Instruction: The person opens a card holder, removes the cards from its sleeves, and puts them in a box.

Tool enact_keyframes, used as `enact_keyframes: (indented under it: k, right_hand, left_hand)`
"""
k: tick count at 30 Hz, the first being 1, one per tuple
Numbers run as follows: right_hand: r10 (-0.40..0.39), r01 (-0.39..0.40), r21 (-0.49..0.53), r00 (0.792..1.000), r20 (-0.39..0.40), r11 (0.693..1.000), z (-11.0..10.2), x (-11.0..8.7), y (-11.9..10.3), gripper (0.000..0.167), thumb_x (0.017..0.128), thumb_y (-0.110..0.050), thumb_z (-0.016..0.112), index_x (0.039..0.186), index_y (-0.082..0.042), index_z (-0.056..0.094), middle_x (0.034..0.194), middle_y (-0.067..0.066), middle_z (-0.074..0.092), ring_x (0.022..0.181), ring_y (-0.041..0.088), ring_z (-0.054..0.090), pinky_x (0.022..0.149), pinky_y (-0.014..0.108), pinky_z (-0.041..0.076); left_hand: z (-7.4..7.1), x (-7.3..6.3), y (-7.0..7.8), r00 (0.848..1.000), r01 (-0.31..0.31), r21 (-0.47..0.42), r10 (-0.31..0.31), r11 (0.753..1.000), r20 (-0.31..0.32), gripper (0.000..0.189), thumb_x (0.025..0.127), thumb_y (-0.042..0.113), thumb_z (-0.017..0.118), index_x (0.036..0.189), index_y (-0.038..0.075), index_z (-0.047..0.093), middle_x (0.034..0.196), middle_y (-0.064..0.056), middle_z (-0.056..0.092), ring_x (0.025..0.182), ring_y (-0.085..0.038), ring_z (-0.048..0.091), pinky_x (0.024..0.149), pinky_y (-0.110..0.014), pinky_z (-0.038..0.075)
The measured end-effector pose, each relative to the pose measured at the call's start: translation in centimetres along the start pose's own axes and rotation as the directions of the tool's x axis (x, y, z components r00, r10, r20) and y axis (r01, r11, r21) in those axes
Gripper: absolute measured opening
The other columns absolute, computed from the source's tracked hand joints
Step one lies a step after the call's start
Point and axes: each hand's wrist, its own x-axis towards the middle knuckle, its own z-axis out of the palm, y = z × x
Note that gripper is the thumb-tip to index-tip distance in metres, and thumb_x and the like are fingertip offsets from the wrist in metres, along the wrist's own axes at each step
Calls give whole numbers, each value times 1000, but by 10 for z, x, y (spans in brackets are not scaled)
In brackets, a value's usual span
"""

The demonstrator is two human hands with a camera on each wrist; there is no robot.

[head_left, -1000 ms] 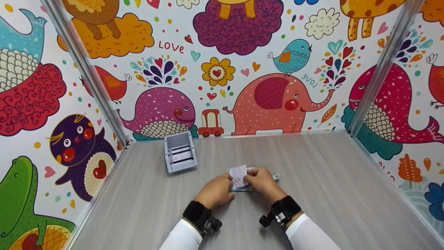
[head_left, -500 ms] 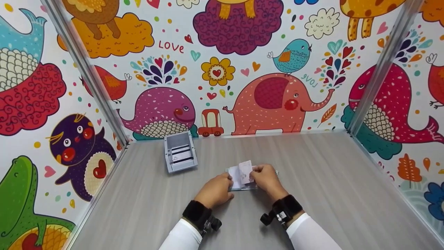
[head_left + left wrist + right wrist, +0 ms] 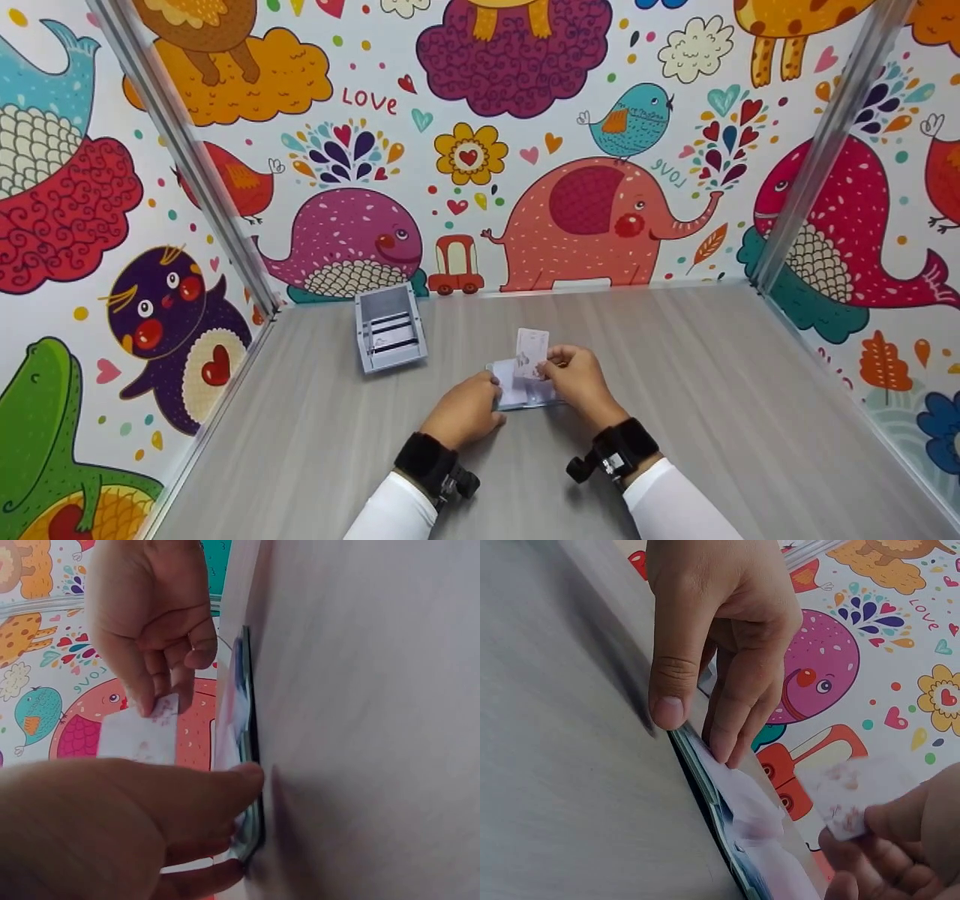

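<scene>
An open card holder lies on the table in front of me, with pale inner leaves and a teal edge. My left hand grips its left side, thumb at the near edge and fingers on the inner leaves. My right hand pinches a small pale card with pinkish print by its lower right corner. The card stands upright over the holder's far edge, overlapping the leaves in the head view. In the left wrist view the card hangs from the right fingertips, apart from the holder.
A grey open box with black crossbars and a pale sheet inside stands at the back left, near the wall. Cartoon-printed walls enclose the grey table at the back and both sides.
My right hand has drawn the card up and away from the card holder, to the right and toward the back wall. The left hand keeps its grip on the holder, almost unmoved.
</scene>
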Motion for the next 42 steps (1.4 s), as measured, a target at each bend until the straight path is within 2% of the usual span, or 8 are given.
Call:
enact_keyframes:
  k: [9,16,19,23,27,34,38,42]
  right_hand:
    - [-71,65,60,992,104,996,0,-2,-2,6,104,-2,77,98,-1,77,96,12,85,89,27,83,69,30,66]
    - [-119,96,119,971,206,988,0,-2,1,5,107,-1,75,102,0,76,105,17,86,97,29,86,77,31,70]
    - [-132,102,137,966,223,985,0,-2,1,4,107,-1,74,103,1,75,107,18,86,98,32,86,80,34,71]
    - [-149,114,154,960,238,981,1,-3,1,5,107,-1,74,104,2,72,107,18,85,98,25,86,82,35,71]
    - [-173,128,183,950,258,975,1,-3,1,6,106,1,75,104,4,70,106,18,84,97,21,85,80,33,71]
    - [-174,118,217,949,262,969,1,-2,3,9,106,-1,76,106,7,73,109,25,84,96,23,86,79,32,70]
    - [-138,107,181,976,166,978,0,0,4,12,107,-4,75,114,6,75,108,25,83,95,23,84,77,28,68]
    - [-155,155,11,986,54,988,-1,1,7,15,105,-5,76,116,5,78,99,15,82,90,20,77,77,27,62]
  left_hand:
    - [-13,8,-7,986,69,-171,-93,983,-136,29,107,15,77,131,-1,82,123,-15,77,120,-35,77,108,-52,62]
    - [-21,11,-6,931,-11,-315,-105,949,-350,23,107,8,71,125,1,83,114,-11,76,110,-28,76,98,-48,65]
    - [-24,11,-2,924,-57,-401,-104,914,-369,22,109,8,69,124,2,84,112,-9,77,108,-24,75,93,-41,65]
    - [-24,11,3,935,-68,-467,-107,881,-338,22,112,14,70,125,3,84,113,-7,79,106,-20,75,91,-35,66]
    - [-23,10,7,931,-81,-452,-94,888,-352,18,110,10,73,122,3,84,112,-8,80,101,-18,76,89,-37,67]
    - [-29,7,11,903,-100,-325,-51,940,-426,13,108,8,74,116,6,84,107,-6,78,99,-18,76,89,-38,67]
    - [-33,6,7,851,-119,-141,28,983,-524,8,105,6,76,110,7,83,101,-6,76,95,-21,75,86,-41,65]
    - [-38,6,-3,753,-120,81,144,989,-643,6,100,4,80,105,7,82,95,-6,73,91,-25,73,82,-43,62]
